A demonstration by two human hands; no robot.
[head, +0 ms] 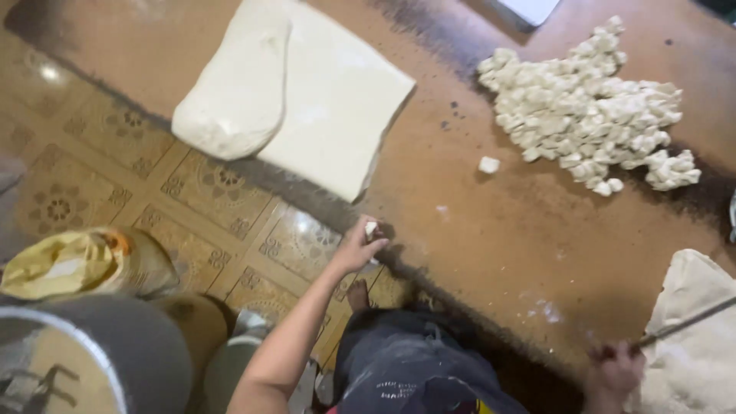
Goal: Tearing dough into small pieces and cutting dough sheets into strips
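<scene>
My left hand (357, 245) pinches a small white piece of dough (371, 228) at the near edge of the brown worktable (491, 245). At the lower right, my right hand (616, 371) grips the handle of a thin metal blade (686, 324) that rests against a floured mass of dough (690, 345). A pile of several small cut dough pieces (590, 111) lies at the far right of the table. One loose piece (488, 164) sits apart, just in front of that pile.
A large folded slab of dough (299, 92) hangs over the table's left edge. Below lies a patterned tile floor (207, 222), with a yellow sack (77, 264) and a grey round container (84, 360) at the lower left. My foot (358, 294) shows under the table edge.
</scene>
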